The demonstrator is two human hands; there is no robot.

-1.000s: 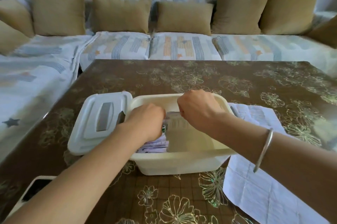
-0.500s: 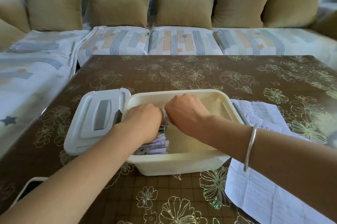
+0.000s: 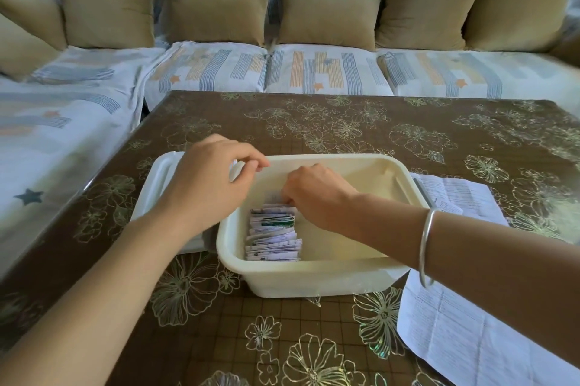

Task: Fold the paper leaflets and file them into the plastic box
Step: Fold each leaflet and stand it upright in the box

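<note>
A cream plastic box (image 3: 314, 280) stands on the brown flowered table (image 3: 345, 128). Inside it, along the left wall, a row of folded leaflets (image 3: 273, 236) stands on edge. My right hand (image 3: 317, 194) reaches down into the box, and its curled fingers hold the top of a folded leaflet (image 3: 275, 198) at the far end of the row. My left hand (image 3: 213, 178) hovers above the box's left rim with its fingers loosely curled and nothing in them.
The box's white lid (image 3: 150, 188) lies to the left of the box, mostly under my left hand. Unfolded printed leaflets (image 3: 464, 341) lie on the table right of the box. A sofa with tan cushions (image 3: 326, 18) runs behind and to the left.
My left hand has come up out of the box to above its left rim, uncovering the row. My right hand has pushed the folded leaflet down at the row's far end.
</note>
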